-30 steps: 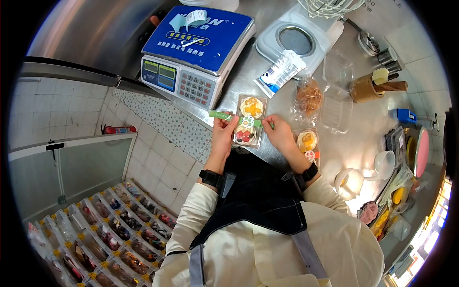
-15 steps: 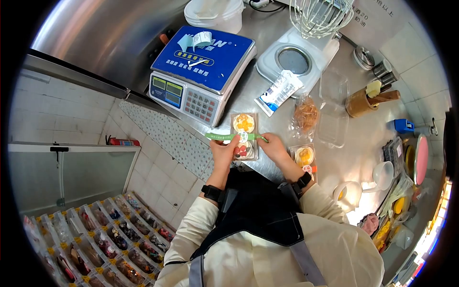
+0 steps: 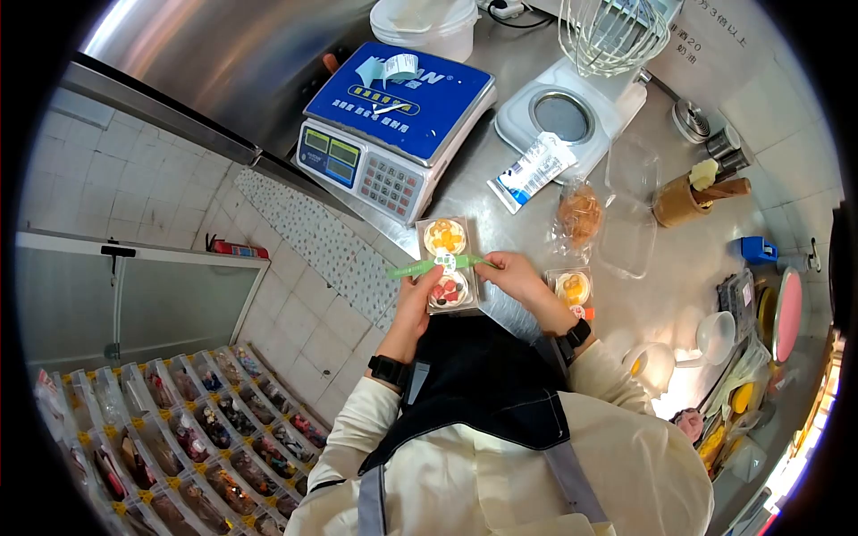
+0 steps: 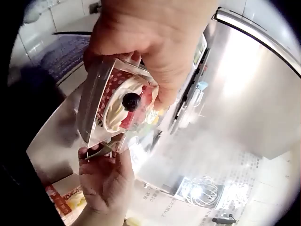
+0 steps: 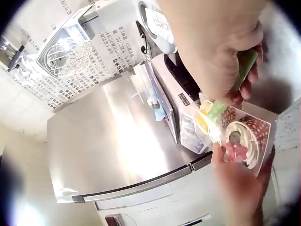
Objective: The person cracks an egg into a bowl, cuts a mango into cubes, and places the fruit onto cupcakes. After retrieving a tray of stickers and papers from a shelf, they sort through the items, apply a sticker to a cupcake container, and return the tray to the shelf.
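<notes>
A clear box [image 3: 460, 234] with two cream-topped cupcakes, one with orange fruit and one with red fruit, stands at the table's edge. Across its middle lies a green paper band [image 3: 413, 269] with a round white label. My left hand [image 3: 412, 308] grips the box's left side, thumb on the label; in the left wrist view the box [image 4: 92, 110] is in that hand [image 4: 150, 42]. My right hand [image 3: 517, 277] pinches the band's right end, and the right wrist view shows the green strip [image 5: 245, 66] between that hand's [image 5: 214, 44] fingers.
A second cupcake box [image 3: 585, 280] sits right of my right hand. Beyond are a blue-topped scale [image 3: 402, 98], a white packet [image 3: 534, 171], a bagged brown item [image 3: 581, 217], an empty clear container [image 3: 628, 241] and a mixer [image 3: 559, 116]. Boxes of small packets [image 3: 206, 438] stand lower left.
The head view has shifted. The band's right part has come down closer across the box, and its left end sticks out past my left hand. Both hands keep their hold.
</notes>
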Tool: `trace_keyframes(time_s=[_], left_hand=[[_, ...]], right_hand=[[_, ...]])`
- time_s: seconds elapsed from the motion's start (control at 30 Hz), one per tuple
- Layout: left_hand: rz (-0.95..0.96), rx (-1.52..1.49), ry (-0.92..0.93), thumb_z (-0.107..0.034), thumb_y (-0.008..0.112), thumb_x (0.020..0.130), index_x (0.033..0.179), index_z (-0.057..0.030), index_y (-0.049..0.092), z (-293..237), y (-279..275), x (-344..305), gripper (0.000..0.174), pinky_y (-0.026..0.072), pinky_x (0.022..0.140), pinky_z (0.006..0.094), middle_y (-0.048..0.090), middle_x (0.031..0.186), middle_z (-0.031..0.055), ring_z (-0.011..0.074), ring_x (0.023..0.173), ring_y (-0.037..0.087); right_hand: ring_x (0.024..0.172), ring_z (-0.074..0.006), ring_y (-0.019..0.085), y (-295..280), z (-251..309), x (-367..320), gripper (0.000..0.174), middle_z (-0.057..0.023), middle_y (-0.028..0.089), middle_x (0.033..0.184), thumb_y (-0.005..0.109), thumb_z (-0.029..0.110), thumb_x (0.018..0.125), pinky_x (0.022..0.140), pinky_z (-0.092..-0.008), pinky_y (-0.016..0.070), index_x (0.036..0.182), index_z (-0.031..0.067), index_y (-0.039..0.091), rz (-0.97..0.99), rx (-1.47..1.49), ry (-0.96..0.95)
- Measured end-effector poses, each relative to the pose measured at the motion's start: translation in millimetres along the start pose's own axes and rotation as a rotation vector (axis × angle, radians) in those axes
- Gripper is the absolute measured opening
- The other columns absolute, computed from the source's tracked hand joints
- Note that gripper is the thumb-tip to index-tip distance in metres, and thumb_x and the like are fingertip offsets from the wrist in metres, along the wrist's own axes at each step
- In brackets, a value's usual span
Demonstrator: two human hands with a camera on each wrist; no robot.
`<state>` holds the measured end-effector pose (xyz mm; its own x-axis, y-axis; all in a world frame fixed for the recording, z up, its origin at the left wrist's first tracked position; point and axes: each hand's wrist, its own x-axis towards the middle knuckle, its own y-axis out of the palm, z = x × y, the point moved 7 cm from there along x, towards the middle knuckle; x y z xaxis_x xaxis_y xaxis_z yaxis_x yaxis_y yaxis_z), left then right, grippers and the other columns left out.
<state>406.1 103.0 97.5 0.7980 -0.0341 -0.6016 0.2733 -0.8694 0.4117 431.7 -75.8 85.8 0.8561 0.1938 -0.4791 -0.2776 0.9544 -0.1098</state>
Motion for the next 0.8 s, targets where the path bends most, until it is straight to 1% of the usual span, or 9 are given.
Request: trace_keyframes(time_s=[0.1, 0.17, 0.2, 0.3, 0.43, 0.53, 0.6, 0.63, 0.8], left_hand=[[0.093, -0.011, 0.054, -0.011, 0.064, 0.081, 0.109, 0.0044, 0.049, -14, 5, -11, 0.035, 0.0518, 0.072, 0.0275, 0.06, 0.099, 0.0111, 0.0159, 0.082, 0.062], [0.075, -0.011, 0.087, -0.009, 0.062, 0.082, 0.11, 0.0035, 0.049, -26, 9, -23, 0.034, 0.0515, 0.072, 0.0268, 0.06, 0.1, 0.0105, 0.0155, 0.084, 0.062], [0.074, 0.015, 0.191, -0.008, 0.061, 0.082, 0.112, 0.0022, 0.049, -38, 16, -28, 0.033, 0.0512, 0.073, 0.0266, 0.059, 0.102, 0.0099, 0.0146, 0.086, 0.061], [0.065, 0.02, 0.369, -0.008, 0.06, 0.084, 0.112, -0.0002, 0.047, -54, 24, -32, 0.032, 0.0503, 0.076, 0.0283, 0.058, 0.104, 0.0093, 0.0152, 0.089, 0.06], [0.015, -0.05, 0.486, -0.007, 0.063, 0.082, 0.112, -0.0006, 0.048, -61, 30, -29, 0.034, 0.0497, 0.075, 0.0263, 0.057, 0.103, 0.0091, 0.0144, 0.088, 0.059], [-0.081, 0.005, 0.469, -0.007, 0.063, 0.082, 0.111, -0.0009, 0.047, -60, 22, -33, 0.034, 0.0493, 0.075, 0.0265, 0.057, 0.103, 0.0093, 0.0144, 0.09, 0.059], [-0.018, 0.068, 0.478, -0.007, 0.063, 0.081, 0.112, -0.0012, 0.046, -62, 23, -38, 0.035, 0.0487, 0.076, 0.0263, 0.056, 0.105, 0.0099, 0.0153, 0.093, 0.057], [0.019, 0.07, 0.45, -0.006, 0.062, 0.082, 0.113, -0.0011, 0.045, -59, 19, -36, 0.036, 0.0487, 0.077, 0.027, 0.056, 0.106, 0.0102, 0.0159, 0.093, 0.058], [0.073, 0.017, 0.405, -0.005, 0.06, 0.082, 0.116, -0.0008, 0.044, -56, 21, -45, 0.038, 0.0487, 0.079, 0.0291, 0.056, 0.106, 0.0106, 0.0174, 0.091, 0.059]], right_hand=[[0.074, -0.0176, 0.056, -1, 9, -6, 0.028, -0.0109, 0.062, 0.079, 0.06, 0.027, 0.081, 0.068, -0.0279, 0.044, 0.09, 0.0013, 0.063, -0.029, -0.094, -0.076], [0.09, -0.0275, 0.056, -25, 47, -28, 0.031, -0.0161, 0.06, 0.1, 0.058, 0.026, 0.082, 0.079, -0.0332, 0.044, 0.105, 0.0043, 0.059, -0.586, -0.738, -0.338], [0.104, -0.0324, 0.051, -28, 76, -45, 0.039, -0.0169, 0.054, 0.116, 0.057, 0.023, 0.082, 0.088, -0.0371, 0.0411, 0.117, 0.0055, 0.053, -0.603, -0.735, -0.389], [0.105, -0.0332, 0.051, -15, 117, -66, 0.039, -0.0182, 0.054, 0.117, 0.056, 0.023, 0.083, 0.09, -0.0388, 0.0403, 0.116, 0.0023, 0.053, -0.519, -0.485, -0.731], [0.086, -0.0357, 0.06, 30, 124, -72, 0.044, -0.0223, 0.058, 0.107, 0.051, 0.024, 0.087, 0.076, -0.0375, 0.0484, 0.121, -0.0033, 0.046, -0.222, -0.202, -0.586], [0.075, -0.0368, 0.062, 32, 122, -66, 0.049, -0.0239, 0.061, 0.09, 0.048, 0.027, 0.088, 0.066, -0.0396, 0.0499, 0.125, -0.0044, 0.04, -0.238, -0.175, -0.427], [0.086, -0.0365, 0.062, 33, 109, -55, 0.042, -0.0265, 0.059, 0.097, 0.051, 0.023, 0.088, 0.072, -0.0359, 0.0491, 0.12, -0.0041, 0.045, -0.216, -0.101, -0.359], [0.079, -0.0372, 0.063, 31, 115, -61, 0.044, -0.0249, 0.061, 0.088, 0.05, 0.026, 0.088, 0.066, -0.0395, 0.0486, 0.122, -0.0017, 0.043, -0.176, -0.137, -0.261], [0.07, -0.0302, 0.063, 32, 104, -55, 0.047, -0.0226, 0.061, 0.079, 0.054, 0.028, 0.086, 0.063, -0.0363, 0.0482, 0.122, -0.0005, 0.043, -0.218, -0.106, -0.285]])
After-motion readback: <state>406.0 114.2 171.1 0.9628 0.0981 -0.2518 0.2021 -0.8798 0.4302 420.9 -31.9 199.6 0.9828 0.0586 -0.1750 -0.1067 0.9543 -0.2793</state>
